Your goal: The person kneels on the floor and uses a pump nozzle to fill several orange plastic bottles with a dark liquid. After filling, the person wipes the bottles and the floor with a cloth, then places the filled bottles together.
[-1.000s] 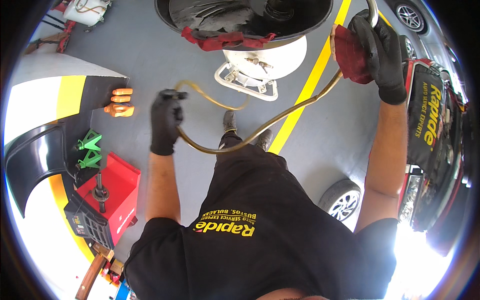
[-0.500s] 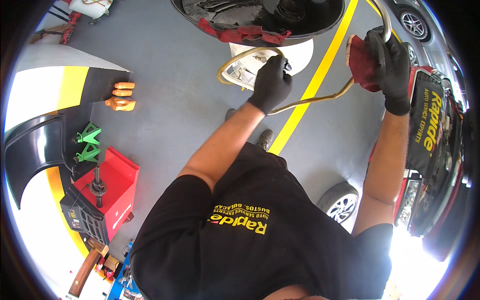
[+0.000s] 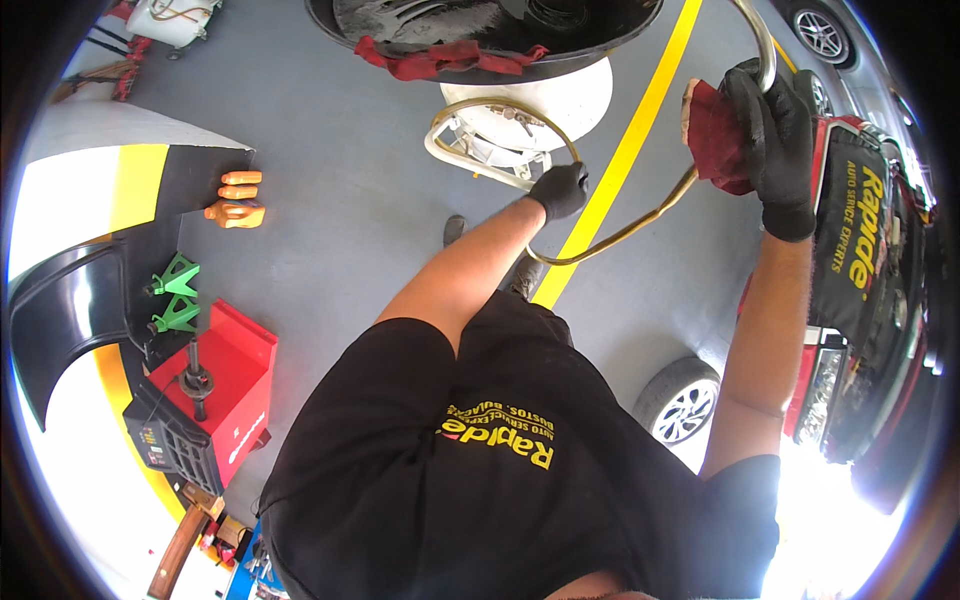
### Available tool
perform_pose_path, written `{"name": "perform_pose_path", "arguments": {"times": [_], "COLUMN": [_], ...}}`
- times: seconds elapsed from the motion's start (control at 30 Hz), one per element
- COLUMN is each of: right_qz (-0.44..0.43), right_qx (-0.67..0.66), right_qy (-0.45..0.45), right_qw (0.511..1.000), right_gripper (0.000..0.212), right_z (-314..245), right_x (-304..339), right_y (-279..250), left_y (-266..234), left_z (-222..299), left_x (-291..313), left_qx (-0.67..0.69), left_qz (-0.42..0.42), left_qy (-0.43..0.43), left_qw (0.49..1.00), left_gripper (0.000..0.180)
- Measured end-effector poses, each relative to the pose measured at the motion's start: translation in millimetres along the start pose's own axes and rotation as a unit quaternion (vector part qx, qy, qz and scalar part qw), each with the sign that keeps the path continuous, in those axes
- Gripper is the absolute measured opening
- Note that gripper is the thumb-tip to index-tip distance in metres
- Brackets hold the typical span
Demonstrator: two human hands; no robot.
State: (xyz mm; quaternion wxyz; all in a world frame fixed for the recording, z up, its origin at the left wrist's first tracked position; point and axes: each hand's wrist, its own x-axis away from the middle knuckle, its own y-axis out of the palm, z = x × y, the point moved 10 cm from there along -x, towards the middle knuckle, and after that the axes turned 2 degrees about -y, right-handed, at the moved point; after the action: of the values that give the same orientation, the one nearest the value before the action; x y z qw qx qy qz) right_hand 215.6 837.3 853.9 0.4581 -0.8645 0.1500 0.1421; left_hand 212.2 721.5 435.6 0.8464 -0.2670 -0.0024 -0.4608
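Note:
Both my hands wear black gloves. My left hand (image 3: 560,190) grips a yellowish flexible hose (image 3: 640,222) that loops from it across to the right. My right hand (image 3: 770,140) is raised at the upper right, closed on a dark red rag (image 3: 712,135) wrapped around the same hose, which curves on upward past it. Beyond my left hand stands a white drum (image 3: 560,105) under a wide black drain pan (image 3: 500,45) with another red rag (image 3: 440,58) draped on its rim.
A yellow floor line (image 3: 630,150) crosses the grey floor. A car with a red and black cover (image 3: 860,250) stands at the right. At the left are a red machine (image 3: 225,385), green stands (image 3: 175,295) and orange gloves (image 3: 237,200).
My left hand swept from the left side across to the middle, drawing the hose loop toward the white drum. My right hand kept the rag on the hose, shifting slightly.

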Motion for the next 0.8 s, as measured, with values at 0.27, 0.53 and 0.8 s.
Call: {"name": "perform_pose_path", "arguments": {"times": [0.27,0.53,0.8], "right_qz": [0.014,0.014,-0.017], "right_qx": [-0.036,-0.003,-0.065], "right_qy": [0.072,0.062,0.060], "right_qw": [0.997,0.998,0.996], "right_gripper": [0.025,0.023,0.023], "right_z": [16,17,24], "right_x": [12,-5,-4], "right_y": [8,8,39], "left_y": [-2,-13,77], "left_z": [10,60,-60], "left_x": [90,5,29], "left_qx": [0.112,0.103,0.042], "left_qz": [0.243,0.184,-0.022], "left_qy": [0.015,0.044,-0.058], "left_qw": [0.963,0.976,0.997], "left_gripper": [0.012,0.010,0.016]}}
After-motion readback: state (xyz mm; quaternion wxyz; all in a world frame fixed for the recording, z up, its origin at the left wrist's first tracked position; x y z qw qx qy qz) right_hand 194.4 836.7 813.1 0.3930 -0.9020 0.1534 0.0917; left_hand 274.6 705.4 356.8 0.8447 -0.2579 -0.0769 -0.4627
